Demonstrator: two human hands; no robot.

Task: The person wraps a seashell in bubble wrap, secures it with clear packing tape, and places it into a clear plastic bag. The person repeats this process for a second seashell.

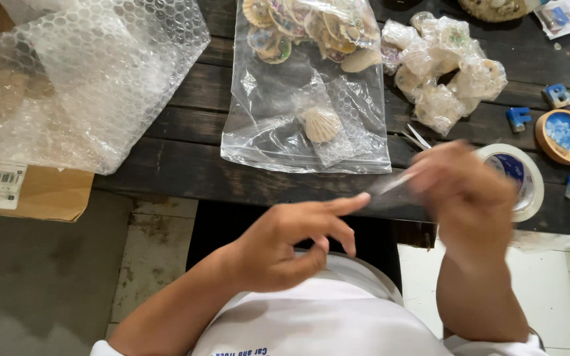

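Two hands stretched clear tape (390,184) taut: left hand (285,240) fingertip pressed its end, right hand (463,191) pinched it beside the tape roll (526,178).

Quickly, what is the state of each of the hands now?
Left hand: half open, index fingertip touching the clear tape strip.
Right hand: blurred, pinching the strip.

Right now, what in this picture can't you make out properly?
Head view only:
- Right hand: motion-blurred, so its grip on the clear strip is unclear.
- Tape roll: partly hidden behind that hand.
- Scissors: only the tips show.
- Shells in the bag: top ones cut off by the frame edge; their painted patterns are too small to read.
- Cardboard box: mostly covered by bubble wrap.
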